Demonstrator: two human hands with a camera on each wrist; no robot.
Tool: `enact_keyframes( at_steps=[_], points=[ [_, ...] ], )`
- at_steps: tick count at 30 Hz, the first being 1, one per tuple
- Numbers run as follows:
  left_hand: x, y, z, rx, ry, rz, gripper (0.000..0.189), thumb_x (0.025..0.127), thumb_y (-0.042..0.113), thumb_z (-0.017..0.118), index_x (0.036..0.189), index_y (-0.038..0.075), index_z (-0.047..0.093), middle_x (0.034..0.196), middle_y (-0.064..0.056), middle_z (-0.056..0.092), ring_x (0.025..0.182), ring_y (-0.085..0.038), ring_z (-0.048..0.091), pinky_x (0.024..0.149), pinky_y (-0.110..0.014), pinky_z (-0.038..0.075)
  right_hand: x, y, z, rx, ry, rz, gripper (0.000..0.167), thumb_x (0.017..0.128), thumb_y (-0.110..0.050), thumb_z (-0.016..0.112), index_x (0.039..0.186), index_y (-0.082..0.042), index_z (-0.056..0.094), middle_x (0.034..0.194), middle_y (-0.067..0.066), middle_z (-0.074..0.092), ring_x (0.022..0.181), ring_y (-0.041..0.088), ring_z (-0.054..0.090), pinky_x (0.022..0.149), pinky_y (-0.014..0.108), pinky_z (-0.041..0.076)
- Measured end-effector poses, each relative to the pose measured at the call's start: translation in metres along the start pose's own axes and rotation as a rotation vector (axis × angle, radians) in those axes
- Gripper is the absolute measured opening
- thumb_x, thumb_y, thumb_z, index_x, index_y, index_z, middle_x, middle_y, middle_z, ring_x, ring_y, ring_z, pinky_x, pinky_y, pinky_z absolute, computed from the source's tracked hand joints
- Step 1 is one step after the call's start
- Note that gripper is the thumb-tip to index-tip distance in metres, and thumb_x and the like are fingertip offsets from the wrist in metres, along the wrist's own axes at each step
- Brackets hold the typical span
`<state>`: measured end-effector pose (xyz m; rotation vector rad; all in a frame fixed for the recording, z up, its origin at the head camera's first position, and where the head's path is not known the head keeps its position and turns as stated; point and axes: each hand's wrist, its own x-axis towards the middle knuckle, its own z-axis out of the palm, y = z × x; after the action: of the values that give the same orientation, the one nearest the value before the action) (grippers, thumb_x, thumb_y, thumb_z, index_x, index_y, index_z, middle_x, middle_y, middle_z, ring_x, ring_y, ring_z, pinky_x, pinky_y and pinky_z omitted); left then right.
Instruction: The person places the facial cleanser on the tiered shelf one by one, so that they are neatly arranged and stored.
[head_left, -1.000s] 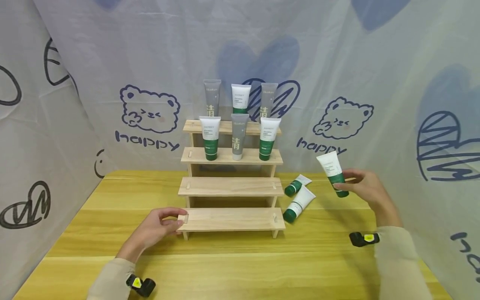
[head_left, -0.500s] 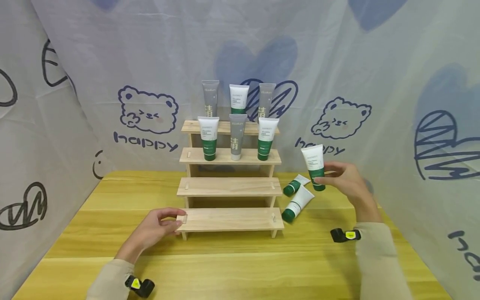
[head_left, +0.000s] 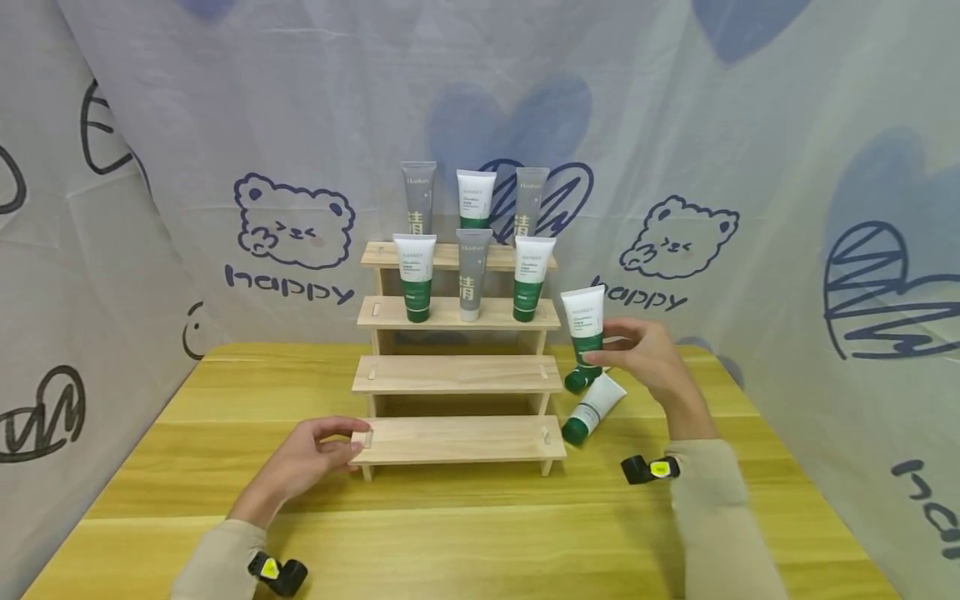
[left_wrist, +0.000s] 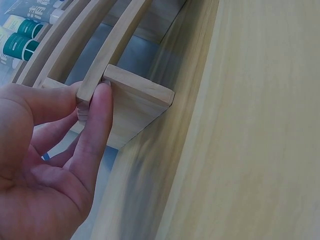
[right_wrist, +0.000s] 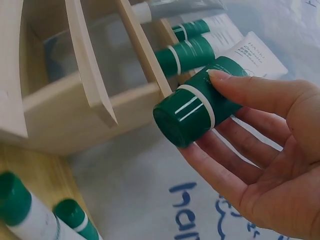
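Observation:
My right hand (head_left: 637, 354) holds a white-and-green squeeze tube (head_left: 583, 317) cap down, between thumb and fingers, just right of the stepped wooden display rack (head_left: 457, 375). In the right wrist view the thumb presses the front of the same tube (right_wrist: 220, 80), and its green cap points toward the rack. My left hand (head_left: 307, 458) pinches the left end of the rack's lowest shelf. The left wrist view shows thumb and index finger on either side of that shelf end (left_wrist: 92, 90). On the second shelf from the top stand two white-and-green tubes and a grey tube (head_left: 472, 271) between them.
Along the top shelf stand two grey tubes (head_left: 418, 196) and a white-and-green one (head_left: 475, 198). One white-and-green tube (head_left: 596, 407) lies on the wooden table (head_left: 465, 542) right of the rack, another partly hidden behind the held tube. A printed cloth (head_left: 300, 100) hangs behind.
My right hand has carried the tube leftward to the rack's right side, and the tube has turned from tilted to nearly upright. The left hand keeps its grip on the shelf end.

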<state>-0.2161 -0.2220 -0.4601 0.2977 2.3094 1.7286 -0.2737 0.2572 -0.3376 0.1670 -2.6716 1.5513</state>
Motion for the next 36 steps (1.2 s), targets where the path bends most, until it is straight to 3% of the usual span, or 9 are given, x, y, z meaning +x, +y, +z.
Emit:
enact_keyframes(
  at_steps=[9, 18, 22, 26, 36],
  points=[
    [-0.002, -0.002, -0.001, -0.004, -0.007, 0.000, 0.043, 0.101, 0.016, 0.067, 0.139, -0.003, 0.059, 0.148, -0.030, 0.051, 0.115, -0.023, 0.071, 0.088, -0.034, 0.065, 0.008, -0.006, 0.037, 0.064, -0.024, -0.026, 0.054, 0.081, -0.015, 0.088, 0.130, -0.004, 0.068, 0.131, 0.020, 0.070, 0.118, 0.035, 0.069, 0.108, 0.050, 0.054],
    [-0.003, -0.004, -0.002, -0.004, -0.016, 0.018, 0.044, 0.101, 0.015, 0.067, 0.139, -0.005, 0.057, 0.146, -0.032, 0.052, 0.105, -0.009, 0.072, 0.086, -0.030, 0.064, 0.010, -0.018, 0.076, 0.136, -0.035, -0.102, 0.051, 0.081, -0.011, 0.088, 0.128, -0.005, 0.070, 0.127, 0.019, 0.072, 0.110, 0.033, 0.072, 0.095, 0.041, 0.062],
    [-0.004, -0.003, -0.003, 0.007, -0.007, 0.010, 0.044, 0.101, 0.014, 0.067, 0.140, -0.004, 0.057, 0.146, -0.031, 0.052, 0.107, -0.014, 0.072, 0.086, -0.030, 0.064, 0.013, -0.024, 0.091, 0.180, -0.057, -0.127, 0.051, 0.081, -0.008, 0.088, 0.128, -0.004, 0.070, 0.126, 0.020, 0.073, 0.106, 0.029, 0.074, 0.092, 0.037, 0.063],
    [-0.004, -0.002, -0.002, 0.011, -0.009, 0.007, 0.044, 0.101, 0.015, 0.067, 0.140, -0.003, 0.057, 0.147, -0.031, 0.052, 0.109, -0.018, 0.072, 0.087, -0.029, 0.064, 0.014, -0.030, 0.103, 0.192, -0.067, -0.126, 0.051, 0.081, -0.008, 0.087, 0.128, -0.002, 0.070, 0.125, 0.020, 0.073, 0.105, 0.026, 0.074, 0.092, 0.035, 0.063],
    [0.000, 0.000, -0.002, 0.005, -0.025, 0.016, 0.043, 0.101, 0.013, 0.066, 0.139, -0.005, 0.057, 0.145, -0.031, 0.052, 0.107, -0.013, 0.072, 0.086, -0.030, 0.064, 0.017, -0.038, 0.128, 0.179, -0.090, -0.129, 0.053, 0.082, -0.010, 0.087, 0.131, -0.003, 0.069, 0.130, 0.018, 0.071, 0.113, 0.033, 0.072, 0.097, 0.040, 0.062]
  ],
)
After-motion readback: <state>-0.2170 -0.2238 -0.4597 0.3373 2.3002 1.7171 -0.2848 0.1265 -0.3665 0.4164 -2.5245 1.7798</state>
